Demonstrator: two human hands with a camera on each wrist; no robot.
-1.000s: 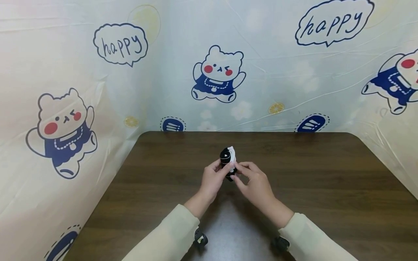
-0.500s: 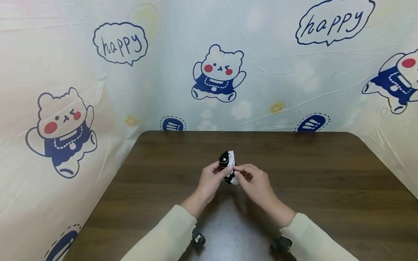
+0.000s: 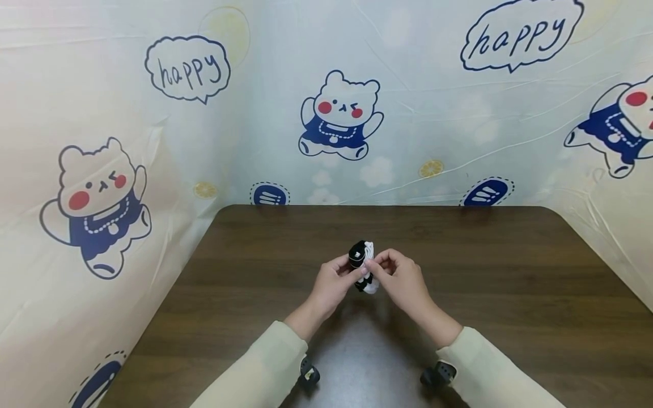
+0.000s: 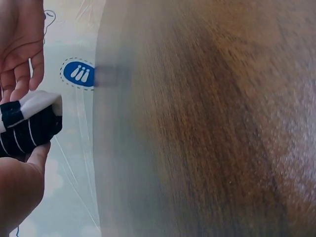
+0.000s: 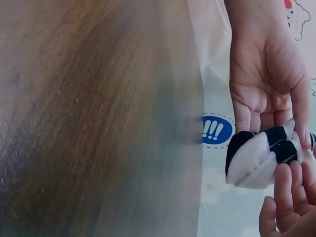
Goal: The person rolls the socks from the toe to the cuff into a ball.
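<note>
**Two-handed pinch just below centre frame!**

And filling the top of the frame, wall to wall, it's the pale printed backdrop (image 3: 285,34), with a winking bear (image 3: 339,116) at upper centre, another bear (image 3: 104,209) at left, a third cut off at the right edge, and "happy" speech bubbles (image 3: 189,68) at upper left and upper right. Across the lower half stretches the dark wood-grain worktop (image 3: 484,272), a bright sheen at bottom centre. In from the bottom corners come two pale sleeves (image 3: 252,368), slanting towards the middle.

And here are the hands! The left hand (image 3: 329,286), just left of lower centre, is closed round its catch, thumb on the near face, fingers curled behind. Opposite, the right hand (image 3: 405,280) has thumb and forefinger drawn together, nipping the edge; the left wrist view shows its other fingers loosely extended.

Between them, the prize: a folded black-and-white cloth bundle (image 3: 361,255), just below and right of centre frame, held up off the worktop, black on the left, white layers on the right. Smaller, the black wrist cameras (image 3: 308,371) poke from the cuffs at bottom centre. And tiniest, thin white stripes (image 4: 31,132) on the bundle's black side!
</note>
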